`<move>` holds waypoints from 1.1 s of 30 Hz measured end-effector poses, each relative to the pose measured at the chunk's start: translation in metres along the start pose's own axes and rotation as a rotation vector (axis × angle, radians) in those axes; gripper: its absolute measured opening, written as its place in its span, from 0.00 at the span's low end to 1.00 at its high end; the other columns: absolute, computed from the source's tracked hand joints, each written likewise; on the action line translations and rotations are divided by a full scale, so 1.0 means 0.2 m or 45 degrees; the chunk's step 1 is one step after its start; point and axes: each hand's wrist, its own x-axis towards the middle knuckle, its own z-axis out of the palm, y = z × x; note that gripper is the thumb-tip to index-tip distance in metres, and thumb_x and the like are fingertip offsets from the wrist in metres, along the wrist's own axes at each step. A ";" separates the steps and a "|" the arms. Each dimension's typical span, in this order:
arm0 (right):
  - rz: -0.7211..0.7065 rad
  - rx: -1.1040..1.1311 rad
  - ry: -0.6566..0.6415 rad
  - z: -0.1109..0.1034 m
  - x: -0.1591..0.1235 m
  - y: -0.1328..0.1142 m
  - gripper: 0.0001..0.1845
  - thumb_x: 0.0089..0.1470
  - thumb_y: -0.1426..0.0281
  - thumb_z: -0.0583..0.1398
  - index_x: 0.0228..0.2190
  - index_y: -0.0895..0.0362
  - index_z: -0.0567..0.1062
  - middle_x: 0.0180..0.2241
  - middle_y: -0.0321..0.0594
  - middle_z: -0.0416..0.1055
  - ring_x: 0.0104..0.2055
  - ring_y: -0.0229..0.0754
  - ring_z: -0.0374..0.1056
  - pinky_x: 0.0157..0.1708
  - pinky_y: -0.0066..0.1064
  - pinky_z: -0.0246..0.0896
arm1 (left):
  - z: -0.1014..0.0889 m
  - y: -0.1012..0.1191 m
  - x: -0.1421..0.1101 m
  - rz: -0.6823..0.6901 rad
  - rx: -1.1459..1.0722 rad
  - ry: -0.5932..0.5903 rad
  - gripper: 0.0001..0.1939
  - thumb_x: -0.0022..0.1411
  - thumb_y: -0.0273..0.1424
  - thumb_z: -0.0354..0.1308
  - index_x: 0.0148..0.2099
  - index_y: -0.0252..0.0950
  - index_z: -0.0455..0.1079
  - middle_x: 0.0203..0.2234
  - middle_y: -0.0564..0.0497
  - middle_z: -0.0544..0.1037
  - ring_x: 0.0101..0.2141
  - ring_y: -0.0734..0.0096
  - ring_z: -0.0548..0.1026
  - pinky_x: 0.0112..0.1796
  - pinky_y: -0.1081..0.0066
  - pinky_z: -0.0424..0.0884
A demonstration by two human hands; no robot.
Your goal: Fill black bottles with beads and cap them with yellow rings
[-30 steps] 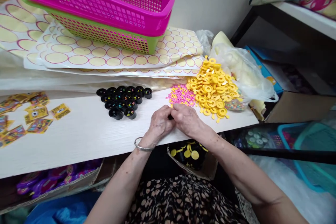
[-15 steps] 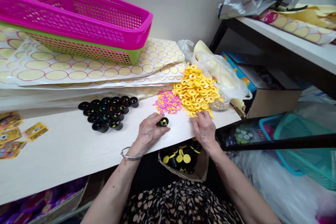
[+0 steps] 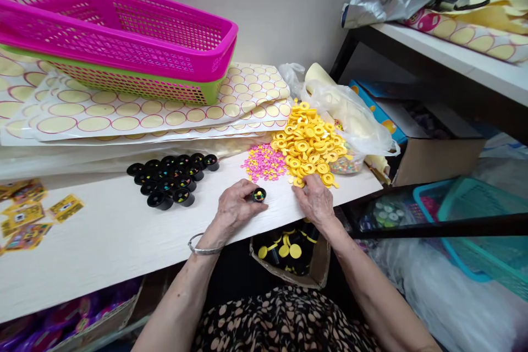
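My left hand (image 3: 238,204) is closed round a small black cup (image 3: 259,194), which stands upright on the white table with tiny coloured bits and a yellow piece inside. My right hand (image 3: 315,201) is at the near edge of a heap of yellow ring-shaped plastic pieces (image 3: 307,143). Its fingers are drawn together, and whatever lies between them is hidden. Between the hands, slightly farther back, lies a spread of small pink and yellow beads (image 3: 264,163). Farther left, several more black cups (image 3: 167,177) stand in a close group, with coloured bits inside.
Stacked pink and green baskets (image 3: 198,74) rest on dotted sheets (image 3: 136,115) at the back. Printed cards (image 3: 66,207) lie at left. Below the table edge, a carton (image 3: 319,264) holds black cups with yellow lids. A dark-framed shelf (image 3: 454,60) stands at right.
My right hand has moved slightly left along the front of the yellow heap. My left hand still holds the black cup in nearly the same place. The view has shifted a little.
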 end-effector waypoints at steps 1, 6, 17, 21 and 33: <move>0.021 0.063 0.002 0.00 0.00 0.00 0.06 0.50 0.68 0.54 0.31 0.57 0.68 0.32 0.40 0.66 0.31 0.40 0.61 0.30 0.30 0.52 | 0.00 0.00 0.00 0.000 0.008 -0.002 0.12 0.43 0.32 0.66 0.34 0.39 0.73 0.29 0.55 0.72 0.31 0.73 0.71 0.33 0.74 0.65; 0.357 0.830 0.009 -0.01 0.02 -0.01 0.12 0.43 0.62 0.61 0.28 0.57 0.67 0.22 0.32 0.63 0.21 0.34 0.56 0.22 0.27 0.52 | 0.00 0.00 0.00 0.004 0.050 -0.022 0.12 0.43 0.32 0.66 0.34 0.40 0.73 0.29 0.56 0.71 0.32 0.73 0.70 0.34 0.73 0.64; -0.113 1.048 -0.190 -0.04 -0.01 -0.23 0.12 0.44 0.71 0.61 0.35 0.56 0.70 0.30 0.33 0.65 0.21 0.30 0.52 0.22 0.25 0.51 | -0.01 0.02 -0.02 -0.002 0.071 -0.003 0.15 0.44 0.36 0.66 0.37 0.40 0.72 0.28 0.56 0.70 0.30 0.74 0.68 0.32 0.74 0.63; -0.442 0.910 -0.298 -0.03 0.00 -0.30 0.13 0.46 0.75 0.59 0.37 0.56 0.71 0.31 0.36 0.64 0.29 0.34 0.58 0.28 0.26 0.55 | -0.02 0.04 -0.03 -0.002 0.077 -0.017 0.12 0.47 0.36 0.63 0.35 0.38 0.72 0.28 0.55 0.70 0.31 0.73 0.68 0.32 0.74 0.63; -0.370 0.870 -0.330 0.00 0.02 -0.35 0.13 0.45 0.77 0.58 0.36 0.57 0.73 0.29 0.34 0.59 0.27 0.33 0.57 0.27 0.26 0.54 | -0.10 0.05 -0.05 -0.102 -0.486 -0.066 0.14 0.47 0.25 0.56 0.38 0.35 0.74 0.31 0.51 0.73 0.33 0.71 0.70 0.36 0.72 0.65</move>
